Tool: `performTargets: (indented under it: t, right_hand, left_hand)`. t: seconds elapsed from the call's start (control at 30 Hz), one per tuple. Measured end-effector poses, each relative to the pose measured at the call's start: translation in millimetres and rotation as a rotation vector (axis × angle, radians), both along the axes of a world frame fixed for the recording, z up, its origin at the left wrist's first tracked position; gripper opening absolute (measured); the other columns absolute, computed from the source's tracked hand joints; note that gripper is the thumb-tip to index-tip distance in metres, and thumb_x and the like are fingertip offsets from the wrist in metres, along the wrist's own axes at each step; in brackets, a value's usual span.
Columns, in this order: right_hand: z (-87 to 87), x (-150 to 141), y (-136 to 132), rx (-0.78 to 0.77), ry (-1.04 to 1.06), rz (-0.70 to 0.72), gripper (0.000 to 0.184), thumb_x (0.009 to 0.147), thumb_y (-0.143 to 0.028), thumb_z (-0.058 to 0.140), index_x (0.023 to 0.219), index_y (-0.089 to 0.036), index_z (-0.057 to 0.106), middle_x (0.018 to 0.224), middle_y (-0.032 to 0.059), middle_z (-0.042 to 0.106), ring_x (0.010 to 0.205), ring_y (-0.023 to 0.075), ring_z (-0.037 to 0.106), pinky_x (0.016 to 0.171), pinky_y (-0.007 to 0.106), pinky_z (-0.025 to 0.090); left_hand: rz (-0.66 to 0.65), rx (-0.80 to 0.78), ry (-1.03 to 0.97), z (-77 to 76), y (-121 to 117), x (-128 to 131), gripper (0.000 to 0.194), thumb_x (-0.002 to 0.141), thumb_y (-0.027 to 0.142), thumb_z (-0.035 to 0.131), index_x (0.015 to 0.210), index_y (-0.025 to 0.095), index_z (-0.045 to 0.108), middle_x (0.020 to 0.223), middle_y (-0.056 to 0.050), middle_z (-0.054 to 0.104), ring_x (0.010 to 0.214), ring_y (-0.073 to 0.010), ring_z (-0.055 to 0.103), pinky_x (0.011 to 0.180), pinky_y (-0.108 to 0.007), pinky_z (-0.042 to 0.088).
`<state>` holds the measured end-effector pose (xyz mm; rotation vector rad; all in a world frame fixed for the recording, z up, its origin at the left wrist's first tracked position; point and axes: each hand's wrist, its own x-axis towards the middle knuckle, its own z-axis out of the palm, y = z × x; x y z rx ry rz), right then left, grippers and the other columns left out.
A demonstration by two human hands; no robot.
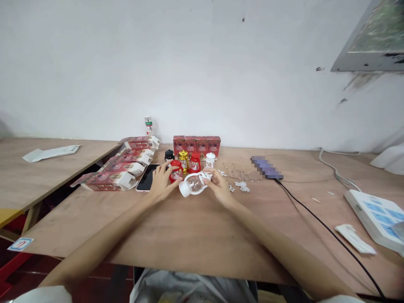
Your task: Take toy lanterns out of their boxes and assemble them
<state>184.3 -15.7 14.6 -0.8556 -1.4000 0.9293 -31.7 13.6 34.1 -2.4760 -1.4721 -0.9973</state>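
Note:
My right hand (221, 188) pinches a white miniature lantern (196, 184) near its top end. The lantern lies tilted on its side in the air, its white base toward the left. My left hand (162, 182) has its fingers and thumb around a red lantern (176, 172), just left of the white one. Behind my hands stand a black lantern (169, 155), a gold lantern (183, 160), another red lantern (195, 163) and another white lantern (210, 160), in a row. My fingers partly hide the gripped red lantern.
Upright red boxes (197, 145) stand behind the lanterns. Several opened boxes (109, 180) lie left, beside a dark-screened phone (148, 179). Thin wires (241, 172) and small white pieces (242, 186) lie right. Farther right are a cabled pixelated device (267, 167) and a white box (377, 214).

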Motion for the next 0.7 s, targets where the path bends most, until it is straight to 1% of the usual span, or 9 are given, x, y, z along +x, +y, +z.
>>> performTargets:
  t: [0.1, 0.2, 0.3, 0.37, 0.43, 0.53, 0.6, 0.7]
  right_hand:
    - [-11.3, -2, -2, -0.071, 0.062, -0.017, 0.034, 0.07, -0.048, 0.062, 0.094, -0.024, 0.053, 0.08, -0.0005, 0.059, 0.069, 0.0159, 0.057, 0.069, 0.032, 0.048]
    - [-20.4, -4, -3, -0.178, 0.169, 0.026, 0.037, 0.067, -0.048, 0.064, 0.094, -0.025, 0.053, 0.08, -0.0016, 0.06, 0.064, 0.0148, 0.058, 0.066, 0.032, 0.048]
    - [-25.7, -6, -3, -0.228, 0.254, 0.054, 0.037, 0.066, -0.047, 0.066, 0.094, -0.025, 0.054, 0.08, -0.0027, 0.061, 0.063, 0.0139, 0.058, 0.063, 0.029, 0.047]
    - [-27.0, -7, -2, -0.238, 0.278, 0.056, 0.037, 0.066, -0.046, 0.067, 0.093, -0.025, 0.054, 0.079, -0.0033, 0.061, 0.062, 0.0134, 0.057, 0.062, 0.028, 0.046]
    - [-27.2, -7, -2, -0.243, 0.284, 0.055, 0.037, 0.064, -0.046, 0.068, 0.092, -0.025, 0.054, 0.078, -0.0037, 0.061, 0.062, 0.0131, 0.057, 0.062, 0.028, 0.046]
    - [-27.0, -8, -3, -0.236, 0.271, 0.038, 0.038, 0.064, -0.046, 0.068, 0.092, -0.025, 0.055, 0.078, -0.0035, 0.06, 0.064, 0.0133, 0.057, 0.064, 0.028, 0.046]
    - [-27.3, -7, -3, -0.232, 0.261, 0.029, 0.038, 0.064, -0.047, 0.067, 0.092, -0.025, 0.055, 0.079, -0.0032, 0.06, 0.065, 0.0136, 0.057, 0.063, 0.028, 0.046]
    - [-28.4, -7, -3, -0.234, 0.26, 0.03, 0.038, 0.064, -0.048, 0.067, 0.092, -0.025, 0.055, 0.078, -0.0031, 0.06, 0.064, 0.0136, 0.057, 0.062, 0.027, 0.045]
  left_hand:
    - [0.056, 0.044, 0.061, -0.6, 10, -7, 0.031, 0.082, 0.037, 0.051, 0.11, 0.027, 0.055, 0.133, -0.008, 0.047, 0.114, -0.0292, 0.044, 0.091, -0.046, 0.034]
    - [0.103, 0.104, 0.111, 2.6, 20, -17, 0.031, 0.08, 0.028, 0.051, 0.11, 0.026, 0.056, 0.131, -0.008, 0.05, 0.116, -0.0299, 0.044, 0.093, -0.047, 0.032]
    - [0.108, 0.133, 0.101, 3.6, 27, -23, 0.032, 0.079, 0.025, 0.051, 0.111, 0.023, 0.055, 0.131, -0.01, 0.048, 0.118, -0.0302, 0.043, 0.096, -0.049, 0.03]
    - [0.103, 0.103, 0.038, 1.0, 31, -23, 0.033, 0.078, 0.028, 0.054, 0.11, 0.022, 0.054, 0.131, -0.012, 0.046, 0.118, -0.0309, 0.044, 0.094, -0.049, 0.033]
    - [0.094, 0.054, -0.063, -4.0, 35, -19, 0.04, 0.074, 0.033, 0.059, 0.111, 0.02, 0.052, 0.129, -0.014, 0.043, 0.117, -0.0314, 0.046, 0.091, -0.048, 0.038]
    - [0.049, 0.008, -0.249, -12.8, 42, -9, 0.053, 0.068, 0.036, 0.066, 0.115, 0.019, 0.047, 0.124, -0.014, 0.042, 0.107, -0.0278, 0.053, 0.087, -0.043, 0.044]
    - [0.003, -0.006, -0.368, -17.5, 46, -4, 0.059, 0.066, 0.034, 0.068, 0.117, 0.019, 0.042, 0.121, -0.012, 0.045, 0.101, -0.0246, 0.057, 0.086, -0.04, 0.047]
    - [-0.049, -0.019, -0.491, -21.6, 49, -1, 0.064, 0.065, 0.029, 0.067, 0.12, 0.02, 0.036, 0.12, -0.012, 0.048, 0.102, -0.0238, 0.057, 0.085, -0.038, 0.048]
